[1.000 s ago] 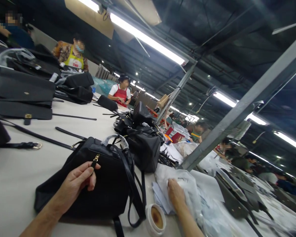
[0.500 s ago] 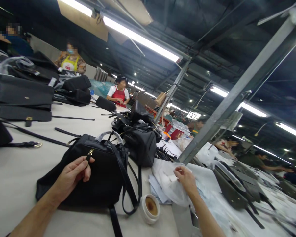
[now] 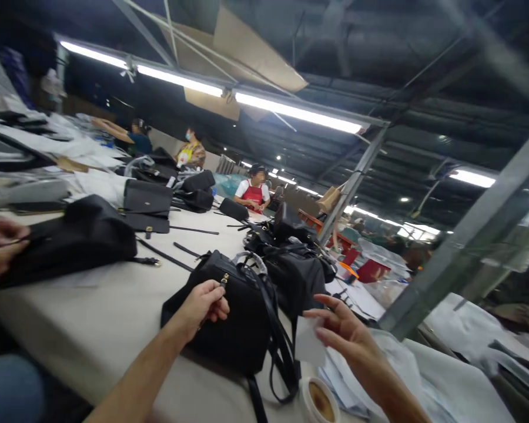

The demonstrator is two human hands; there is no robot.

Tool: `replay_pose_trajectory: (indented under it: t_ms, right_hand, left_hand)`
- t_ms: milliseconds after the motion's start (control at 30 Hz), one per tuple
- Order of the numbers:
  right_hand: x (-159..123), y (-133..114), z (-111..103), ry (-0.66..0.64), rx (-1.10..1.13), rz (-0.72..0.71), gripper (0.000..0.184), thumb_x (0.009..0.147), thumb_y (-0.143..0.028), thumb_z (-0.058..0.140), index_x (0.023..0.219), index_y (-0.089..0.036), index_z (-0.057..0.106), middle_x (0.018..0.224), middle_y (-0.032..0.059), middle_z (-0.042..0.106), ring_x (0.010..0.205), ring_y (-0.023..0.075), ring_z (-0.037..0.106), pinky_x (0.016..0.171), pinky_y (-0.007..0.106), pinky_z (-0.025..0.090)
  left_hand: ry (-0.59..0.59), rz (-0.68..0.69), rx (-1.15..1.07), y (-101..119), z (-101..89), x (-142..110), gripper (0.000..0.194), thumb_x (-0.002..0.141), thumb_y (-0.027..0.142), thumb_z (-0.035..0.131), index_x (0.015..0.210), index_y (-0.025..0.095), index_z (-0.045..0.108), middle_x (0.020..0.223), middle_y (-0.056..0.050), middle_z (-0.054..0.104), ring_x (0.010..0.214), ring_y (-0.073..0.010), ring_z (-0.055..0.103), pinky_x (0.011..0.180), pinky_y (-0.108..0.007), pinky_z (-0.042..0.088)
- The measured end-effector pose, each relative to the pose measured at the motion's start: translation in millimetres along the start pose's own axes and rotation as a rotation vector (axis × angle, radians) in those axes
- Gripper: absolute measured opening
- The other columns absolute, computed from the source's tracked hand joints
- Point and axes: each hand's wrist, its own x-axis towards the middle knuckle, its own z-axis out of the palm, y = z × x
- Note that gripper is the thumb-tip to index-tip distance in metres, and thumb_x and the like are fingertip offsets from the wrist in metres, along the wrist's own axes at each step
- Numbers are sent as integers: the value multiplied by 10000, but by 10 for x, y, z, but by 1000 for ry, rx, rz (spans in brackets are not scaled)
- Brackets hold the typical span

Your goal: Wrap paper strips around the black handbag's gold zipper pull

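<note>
**Cream work table: black zip bag at the near side**

Left hand: fingers are curled narrow around the dark tab of a gold zip pull at the top of the bag. Right hand: fingers are spread above, with the thumb pressed to a white paper card, held in a narrow pinch.

The bag stands on the table with its flap side up, and a long strap falls down its right flank. A clear plastic-wrapped handle sits on top. A paper cup with brown residue stands just below the card. White plastic sheeting lies under the right forearm.

Further black bags are heaped just beyond. At far left, a co-worker's hands rest on another black bag. Workers in a red apron and a yellow apron stand along the table. A steel post rises at right, under fluorescent tubes.
</note>
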Motion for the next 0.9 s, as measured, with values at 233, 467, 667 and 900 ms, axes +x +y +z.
replay_pose_trajectory:
  t_ms: [233, 467, 667, 900]
  right_hand:
    - [173, 60, 1105, -150, 183, -49, 620, 651, -421, 809, 1158, -213, 520, 864, 44, 731, 720, 185, 637, 620, 286, 484]
    - [361, 362, 1331, -15, 44, -83, 537, 704, -460, 738, 1119, -168, 563, 711, 11, 718, 638, 184, 625, 597, 285, 476]
    - [383, 408, 1376, 35, 17, -72, 437, 682, -452, 731, 1000, -171, 626, 643, -13, 672, 613, 178, 601, 584, 278, 466]
    - [374, 405, 1513, 63, -100, -47, 335, 730, -521, 646, 809, -199, 697, 698, 16, 695, 659, 213, 623, 586, 293, 470]
  left_hand:
    - [-41, -107, -61, 20, -69, -172, 366, 655, 431, 732, 764, 195, 473, 832, -70, 747, 656, -139, 686, 500, -177, 390]
    - [-56, -131, -149, -9, -126, -265, 431, 588, 436, 795, 747, 197, 474, 858, -64, 712, 753, -164, 672, 598, -232, 454]
    - [-1, -86, -107, -65, -65, -214, 391, 533, 415, 820, 651, 171, 538, 661, 23, 583, 616, -101, 538, 561, -217, 395]
    - [88, -52, -58, -53, -38, -259, 374, 498, 413, 817, 559, 169, 541, 614, 28, 543, 601, -112, 487, 596, -254, 369]
